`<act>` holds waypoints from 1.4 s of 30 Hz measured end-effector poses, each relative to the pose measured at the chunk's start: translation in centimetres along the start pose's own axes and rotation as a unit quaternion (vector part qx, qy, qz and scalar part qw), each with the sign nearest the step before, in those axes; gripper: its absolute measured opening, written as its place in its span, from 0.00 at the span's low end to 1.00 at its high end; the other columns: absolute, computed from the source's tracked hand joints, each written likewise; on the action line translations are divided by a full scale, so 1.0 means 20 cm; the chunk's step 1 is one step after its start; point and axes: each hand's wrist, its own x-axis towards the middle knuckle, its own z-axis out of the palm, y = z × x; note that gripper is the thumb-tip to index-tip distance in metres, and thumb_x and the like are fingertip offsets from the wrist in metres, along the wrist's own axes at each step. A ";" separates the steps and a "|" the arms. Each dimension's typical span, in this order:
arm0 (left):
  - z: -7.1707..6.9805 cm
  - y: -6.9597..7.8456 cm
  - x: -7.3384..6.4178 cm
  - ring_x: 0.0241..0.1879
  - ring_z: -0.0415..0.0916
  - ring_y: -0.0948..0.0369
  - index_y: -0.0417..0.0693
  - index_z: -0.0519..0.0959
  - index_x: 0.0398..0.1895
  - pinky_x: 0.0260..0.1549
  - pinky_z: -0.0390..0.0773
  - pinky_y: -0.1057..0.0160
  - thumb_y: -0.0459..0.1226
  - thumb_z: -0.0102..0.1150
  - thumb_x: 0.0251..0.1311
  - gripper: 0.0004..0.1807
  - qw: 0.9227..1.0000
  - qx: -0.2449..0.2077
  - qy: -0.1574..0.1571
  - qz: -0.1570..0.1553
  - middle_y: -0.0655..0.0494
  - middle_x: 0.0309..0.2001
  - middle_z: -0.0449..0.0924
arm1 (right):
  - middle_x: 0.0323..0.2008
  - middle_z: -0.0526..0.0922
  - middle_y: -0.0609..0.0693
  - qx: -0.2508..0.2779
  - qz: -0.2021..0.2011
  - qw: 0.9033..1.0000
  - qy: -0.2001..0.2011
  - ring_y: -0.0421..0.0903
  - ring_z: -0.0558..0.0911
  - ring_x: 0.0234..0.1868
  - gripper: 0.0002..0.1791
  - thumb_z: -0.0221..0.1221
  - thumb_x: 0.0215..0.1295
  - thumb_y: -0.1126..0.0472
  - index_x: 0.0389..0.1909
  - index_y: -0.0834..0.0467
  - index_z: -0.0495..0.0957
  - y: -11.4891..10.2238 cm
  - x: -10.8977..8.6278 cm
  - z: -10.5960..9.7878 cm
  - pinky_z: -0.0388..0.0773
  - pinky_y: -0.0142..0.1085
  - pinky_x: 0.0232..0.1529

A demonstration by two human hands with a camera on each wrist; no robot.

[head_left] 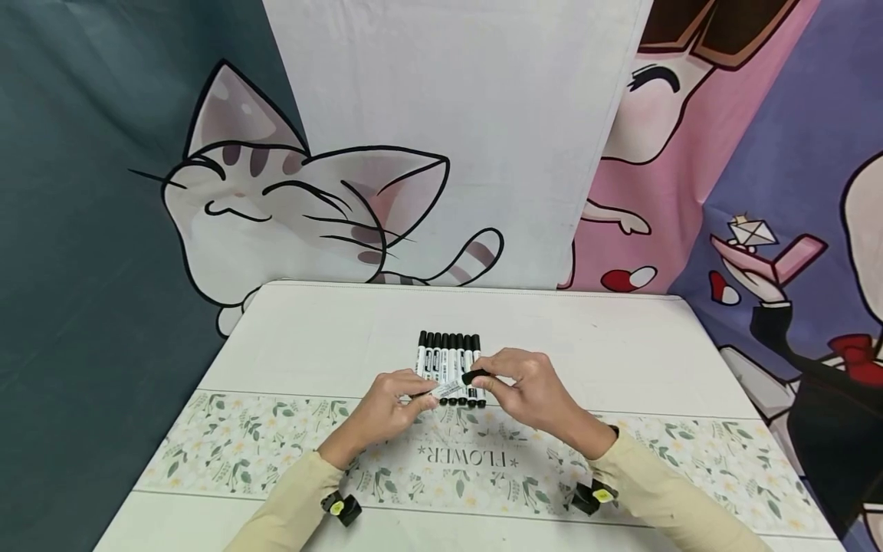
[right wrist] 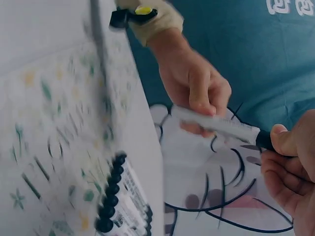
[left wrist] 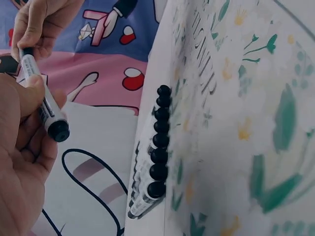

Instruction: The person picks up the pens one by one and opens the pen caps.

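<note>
A white marker with a black cap is held between both hands above the table. My left hand pinches its white barrel near the black end plug, which shows in the left wrist view. My right hand pinches the black cap at the other end; the cap appears to be on the barrel. Just behind and beneath the hands lies a row of several like markers, side by side with their caps pointing away from me. The hands hide part of this row.
The white table carries a flower-patterned band across its front part, with the word FLOWER printed on it. Behind the table hangs a cloth backdrop with cartoon figures. Dark devices are strapped to both wrists.
</note>
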 end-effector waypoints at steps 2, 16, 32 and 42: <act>-0.01 0.01 0.00 0.38 0.84 0.61 0.36 0.87 0.47 0.38 0.83 0.64 0.32 0.71 0.59 0.13 1.000 0.007 0.013 0.011 0.51 0.40 0.90 | 0.34 0.90 0.44 0.008 -0.001 1.000 0.004 0.36 0.86 0.32 0.11 0.73 0.57 0.67 0.41 0.54 0.90 -0.01 0.00 -0.01 0.80 0.28 0.30; -0.10 0.01 -0.01 0.39 0.83 0.65 0.41 0.88 0.49 0.40 0.84 0.61 0.36 0.71 0.62 0.14 0.999 0.031 0.013 -0.012 0.55 0.40 0.90 | 0.36 0.90 0.44 0.005 0.057 0.998 0.013 0.36 0.86 0.33 0.10 0.74 0.58 0.63 0.41 0.52 0.90 -0.03 0.02 -0.08 0.79 0.25 0.28; -0.20 -0.03 -0.03 0.34 0.78 0.66 0.46 0.88 0.49 0.35 0.80 0.60 0.40 0.70 0.64 0.13 0.986 0.039 0.052 -0.152 0.60 0.36 0.86 | 0.29 0.87 0.39 -0.002 0.127 0.990 0.065 0.36 0.84 0.31 0.12 0.75 0.56 0.65 0.41 0.52 0.89 0.02 -0.03 -0.16 0.72 0.27 0.25; -0.28 -0.09 -0.02 0.33 0.82 0.63 0.45 0.88 0.45 0.33 0.83 0.66 0.42 0.72 0.62 0.12 0.965 0.031 0.085 -0.246 0.57 0.36 0.85 | 0.29 0.87 0.40 -0.006 0.161 0.984 0.079 0.41 0.83 0.30 0.14 0.76 0.53 0.66 0.39 0.49 0.88 0.09 -0.07 -0.21 0.78 0.27 0.34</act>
